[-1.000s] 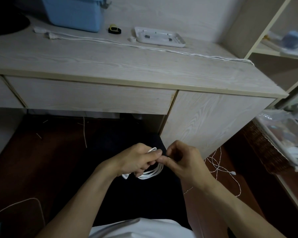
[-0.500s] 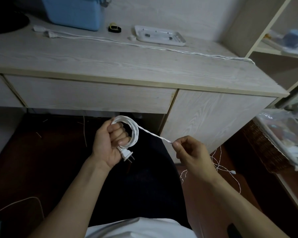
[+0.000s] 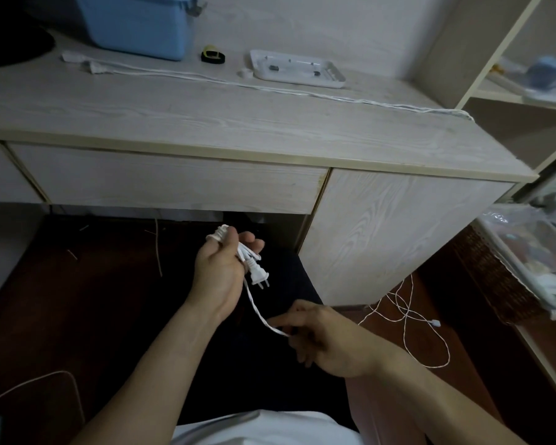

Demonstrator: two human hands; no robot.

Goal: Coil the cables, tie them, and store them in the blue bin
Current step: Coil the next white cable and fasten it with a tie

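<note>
Coiled white cable [image 3: 242,252] (thin, twisted) I see gripped in my left hand [image 3: 220,268]; right hand [image 3: 328,338] pinches its loose tail, below pale wood-grain desk [image 3: 238,123], dark floor.

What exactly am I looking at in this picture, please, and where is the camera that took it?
There is no machine here: a person wears a wide-angle camera on the head, which looks forward and down at their own two bare hands. The left hand grips a small coil of white cable, with its plug hanging below. The right hand pinches the loose tail of that same cable, low over the lap. Ahead is a pale wooden desk. On it lie a second white cable stretched across, a blue bin at the back, a white tray and a small black and yellow object. More thin cable lies on the floor.
</note>
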